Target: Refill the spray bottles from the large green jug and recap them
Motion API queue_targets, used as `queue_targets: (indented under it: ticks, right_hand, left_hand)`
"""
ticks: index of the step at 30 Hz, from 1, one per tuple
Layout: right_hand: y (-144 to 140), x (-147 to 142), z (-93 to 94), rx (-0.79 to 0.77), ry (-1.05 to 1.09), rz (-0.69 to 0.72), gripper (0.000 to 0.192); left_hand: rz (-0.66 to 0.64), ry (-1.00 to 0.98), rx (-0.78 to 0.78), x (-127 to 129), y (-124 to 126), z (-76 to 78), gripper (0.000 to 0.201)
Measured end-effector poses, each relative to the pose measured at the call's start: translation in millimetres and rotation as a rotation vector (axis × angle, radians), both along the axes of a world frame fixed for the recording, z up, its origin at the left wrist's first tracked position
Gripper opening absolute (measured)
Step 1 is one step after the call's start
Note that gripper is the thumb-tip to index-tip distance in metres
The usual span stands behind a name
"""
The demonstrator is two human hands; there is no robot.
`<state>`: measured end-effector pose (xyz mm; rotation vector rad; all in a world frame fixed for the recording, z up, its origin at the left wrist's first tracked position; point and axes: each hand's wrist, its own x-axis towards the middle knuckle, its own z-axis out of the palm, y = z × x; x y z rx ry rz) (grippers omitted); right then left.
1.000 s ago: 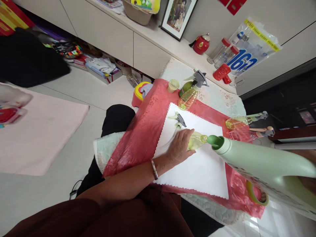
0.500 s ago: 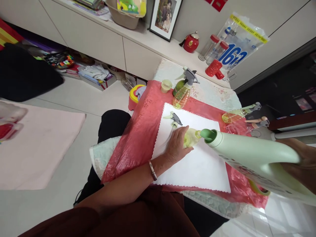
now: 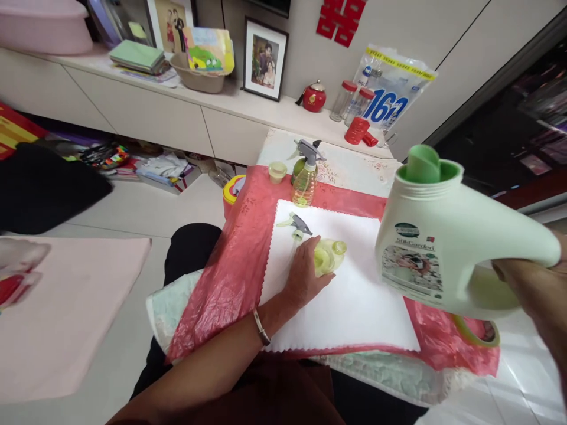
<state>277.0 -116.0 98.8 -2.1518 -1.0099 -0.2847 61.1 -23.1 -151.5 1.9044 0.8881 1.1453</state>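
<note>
While the left hand (image 3: 305, 268) grips a small open-necked bottle (image 3: 328, 257) of yellow-green liquid on the white cloth (image 3: 354, 301), the right hand (image 3: 527, 283) holds a pale green uncapped jug (image 3: 443, 236) upright at right. A capped spray bottle (image 3: 305, 177) holding yellowish liquid stands farther away.

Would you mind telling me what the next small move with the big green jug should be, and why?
Probably set the green jug down upright beside the white cloth. The right hand holds it level by the handle, spout up and away from the small bottle. The left hand steadies that bottle, whose neck is open, with the sprayer head lying loose beside it.
</note>
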Motion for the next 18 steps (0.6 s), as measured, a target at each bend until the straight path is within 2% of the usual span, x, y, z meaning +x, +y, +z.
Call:
queue_targets:
  ticks: [3, 5, 9, 13, 16, 18]
  right_hand:
    - [11.8, 12.2, -27.5, 0.213, 0.122, -0.023, 0.040]
    - [22.0, 20.0, -50.7, 0.301, 0.211, -0.016, 0.038]
    - [46.2, 25.2, -98.2, 0.365, 0.265, 0.023, 0.040]
    - [70.4, 30.3, -139.8, 0.389, 0.301, 0.045, 0.041]
    - [82.9, 36.3, -162.0, 0.405, 0.328, 0.041, 0.044]
    - [86.9, 38.5, -170.0, 0.408, 0.338, 0.034, 0.046]
  left_hand:
    - [0.009, 0.009, 0.019, 0.0, -0.2, -3.2, 0.093]
    - [0.016, 0.014, 0.010, -0.1, -0.4, -3.9, 0.095]
    - [0.027, 0.016, -0.070, -1.3, -0.9, -2.3, 0.099]
    - [0.028, -0.009, -0.119, -3.0, -1.1, -0.1, 0.094]
    - [0.029, -0.014, -0.116, -4.0, -1.6, 0.1, 0.091]
    - [0.028, -0.009, -0.113, -4.3, -1.9, -0.3, 0.090]
